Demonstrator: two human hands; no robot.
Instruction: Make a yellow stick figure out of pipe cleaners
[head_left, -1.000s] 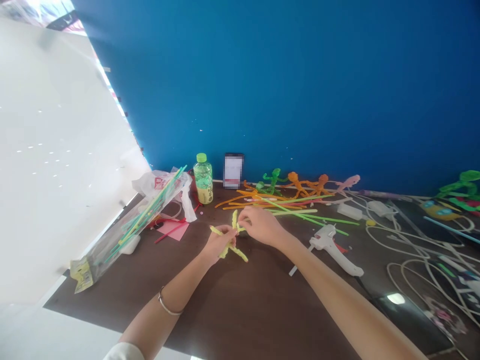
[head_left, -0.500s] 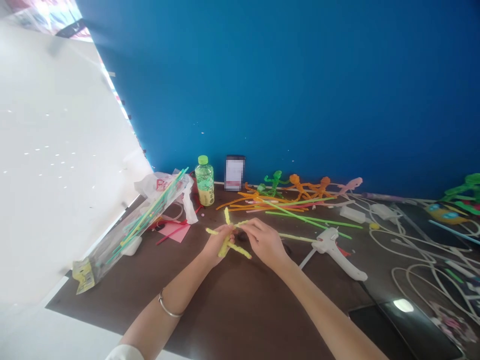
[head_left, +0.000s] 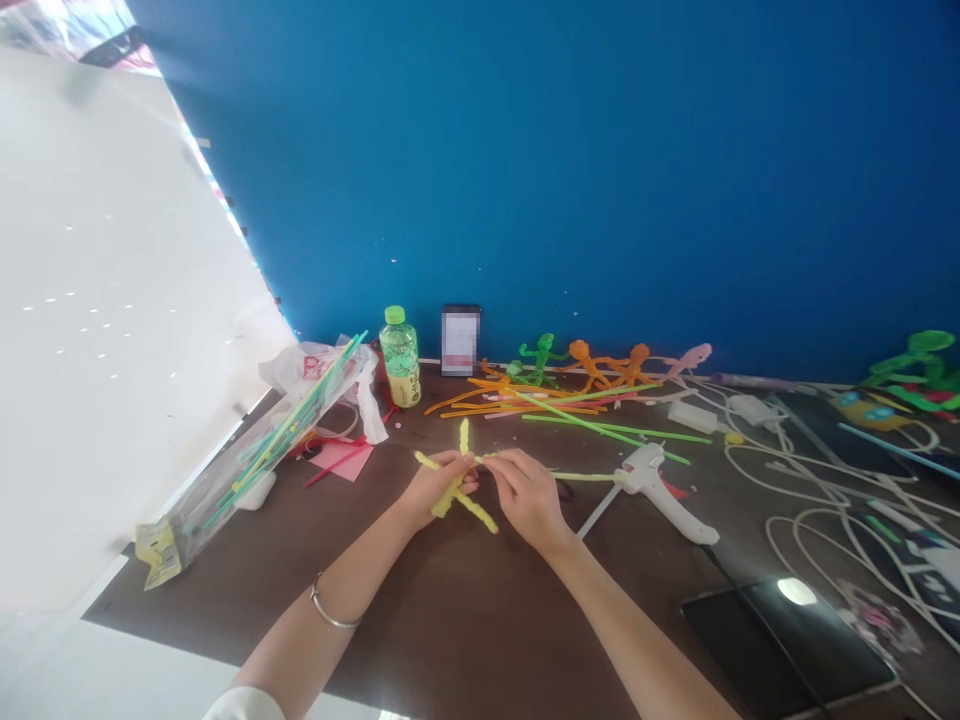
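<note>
My left hand [head_left: 431, 487] is closed around a yellow pipe-cleaner figure [head_left: 455, 488] whose fuzzy limbs stick out up, left and down-right. My right hand [head_left: 526, 490] meets it from the right, fingers pinched on a yellow pipe-cleaner strand at the figure's middle. Both hands hover just above the dark brown table [head_left: 465, 610]. A silver bangle [head_left: 328, 606] sits on my left wrist.
A white glue gun [head_left: 660, 478] lies right of my hands. Behind are loose green and orange pipe cleaners [head_left: 570, 408], finished figures [head_left: 592, 362] by the blue wall, a green bottle [head_left: 400, 357], a phone [head_left: 460, 340], a bag of sticks [head_left: 255, 450], pink paper [head_left: 343, 460], cables [head_left: 825, 490] and a tablet [head_left: 787, 630].
My right hand dropped from above the figure to its right side and closed in on the strand. The figure's upper limb shifted slightly. The view moved a little.
</note>
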